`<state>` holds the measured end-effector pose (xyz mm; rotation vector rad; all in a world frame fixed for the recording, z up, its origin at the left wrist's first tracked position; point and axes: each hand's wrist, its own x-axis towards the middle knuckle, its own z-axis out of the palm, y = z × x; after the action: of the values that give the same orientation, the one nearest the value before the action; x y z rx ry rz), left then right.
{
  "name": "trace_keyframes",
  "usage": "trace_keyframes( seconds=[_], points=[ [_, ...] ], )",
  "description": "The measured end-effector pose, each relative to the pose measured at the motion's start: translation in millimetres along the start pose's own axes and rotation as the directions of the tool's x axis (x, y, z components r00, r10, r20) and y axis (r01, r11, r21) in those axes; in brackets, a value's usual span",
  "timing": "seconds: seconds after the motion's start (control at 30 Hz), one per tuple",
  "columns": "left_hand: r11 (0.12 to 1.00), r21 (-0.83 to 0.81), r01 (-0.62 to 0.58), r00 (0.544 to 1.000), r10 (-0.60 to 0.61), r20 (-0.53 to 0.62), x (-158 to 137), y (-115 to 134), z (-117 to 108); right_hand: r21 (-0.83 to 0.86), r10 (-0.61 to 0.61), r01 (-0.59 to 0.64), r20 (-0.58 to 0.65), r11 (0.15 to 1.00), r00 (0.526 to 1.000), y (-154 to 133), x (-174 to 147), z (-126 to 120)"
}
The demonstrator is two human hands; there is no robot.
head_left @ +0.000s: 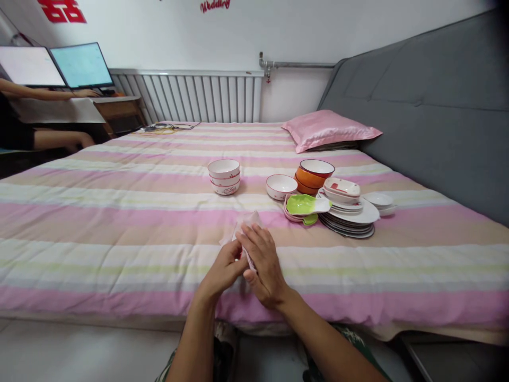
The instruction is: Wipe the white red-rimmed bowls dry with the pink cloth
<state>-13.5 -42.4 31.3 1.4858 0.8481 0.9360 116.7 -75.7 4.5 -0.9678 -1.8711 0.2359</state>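
Note:
My left hand (225,268) and my right hand (264,262) meet close together above the near part of the bed. Between them is a thin whitish wipe (252,217), which sticks out past my fingertips. Under it I see part of a white bowl with a red edge, mostly hidden by my fingers. My left hand is closed on the bowl from the left. My right hand presses the wipe over it, fingers together. Beyond them stand a stack of white bowls with red rims (225,178) and a single white bowl (281,187).
To the right are orange bowls (308,178), green leaf-shaped dishes (303,205), a stack of plates (353,217) and small white dishes (379,199). A pink pillow (332,130) lies by the grey headboard (417,101). Cables (170,127) lie far left; a person sits at monitors (81,64).

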Motion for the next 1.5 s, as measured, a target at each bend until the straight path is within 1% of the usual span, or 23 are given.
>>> trace_keyframes(
  seconds=[0.13, 0.27, 0.33, 0.47, 0.67, 0.83, 1.03, 1.17, 1.23, 1.3, 1.33, 1.37, 1.4, 1.43, 1.47, 1.5],
  points=[
    [0.999, 0.039, -0.028, 0.998, 0.026, 0.048, -4.7, 2.6, -6.1, -0.014, 0.016, -0.016, -0.031, 1.0, 0.999, 1.4, 1.9, 0.4],
    [0.985, 0.164, -0.052, 0.983, 0.022, 0.182, -9.0, 3.8, -12.9, -0.02, 0.024, -0.026, -0.084, 0.999, 0.996, 2.8, 4.0, 1.7],
    [0.978, 0.201, -0.062, 0.971, 0.013, 0.237, -10.4, 3.2, -16.0, -0.022, 0.029, -0.031, -0.106, 0.999, 0.994, 3.5, 4.8, 2.4],
    [0.986, 0.161, -0.034, 0.948, -0.019, 0.318, -12.2, 0.5, -22.7, -0.006, 0.028, -0.029, -0.124, 1.0, 0.992, 4.4, 6.1, 2.9],
    [0.992, 0.105, 0.074, 0.92, -0.108, 0.376, -13.6, 1.5, -33.8, 0.008, 0.021, -0.02, -0.123, 1.0, 0.992, 4.9, 9.7, 2.4],
    [0.981, 0.115, 0.154, 0.906, -0.187, 0.38, -15.3, 1.1, -44.7, 0.014, 0.025, -0.024, -0.126, 1.0, 0.992, 4.4, 14.6, 2.2],
    [0.975, 0.081, 0.206, 0.924, -0.221, 0.311, -18.1, 1.5, -53.3, 0.003, 0.047, -0.047, -0.149, 0.999, 0.988, 5.2, 19.1, 4.4],
    [0.979, 0.069, 0.192, 0.941, -0.204, 0.269, -19.2, 4.1, -52.3, -0.019, 0.058, -0.062, -0.164, 0.998, 0.985, 7.1, 21.3, 5.6],
    [0.983, 0.062, 0.172, 0.955, -0.182, 0.235, -17.9, 5.2, -47.8, -0.043, 0.07, -0.079, -0.177, 0.996, 0.982, 7.9, 22.4, 6.2],
    [0.991, 0.04, 0.129, 0.98, -0.134, 0.147, -14.3, 5.8, -38.5, -0.07, 0.086, -0.102, -0.195, 0.992, 0.977, 8.2, 23.4, 7.6],
    [0.995, 0.028, 0.092, 0.993, -0.094, 0.065, -11.9, 5.8, -31.9, -0.081, 0.096, -0.115, -0.206, 0.99, 0.974, 8.1, 23.7, 8.8],
    [0.997, 0.05, 0.06, 0.997, -0.057, -0.051, -9.2, 5.6, -24.2, -0.092, 0.104, -0.127, -0.215, 0.988, 0.971, 7.9, 23.9, 10.2],
    [0.994, 0.108, 0.022, 0.983, -0.001, -0.186, -6.5, 5.1, -15.9, -0.102, 0.11, -0.135, -0.224, 0.986, 0.968, 7.5, 24.0, 11.8],
    [0.978, 0.207, -0.007, 0.942, 0.076, -0.326, -4.1, 4.3, -7.4, -0.111, 0.11, -0.139, -0.234, 0.984, 0.966, 6.9, 24.0, 13.6],
    [0.944, 0.329, -0.002, 0.88, 0.158, -0.448, -2.1, 3.1, 0.7, -0.12, 0.108, -0.14, -0.246, 0.983, 0.963, 6.3, 23.9, 15.4],
    [0.899, 0.435, 0.044, 0.804, 0.227, -0.55, -0.6, 1.6, 7.7, -0.127, 0.101, -0.137, -0.257, 0.982, 0.961, 5.5, 23.7, 17.0]
  ],
)
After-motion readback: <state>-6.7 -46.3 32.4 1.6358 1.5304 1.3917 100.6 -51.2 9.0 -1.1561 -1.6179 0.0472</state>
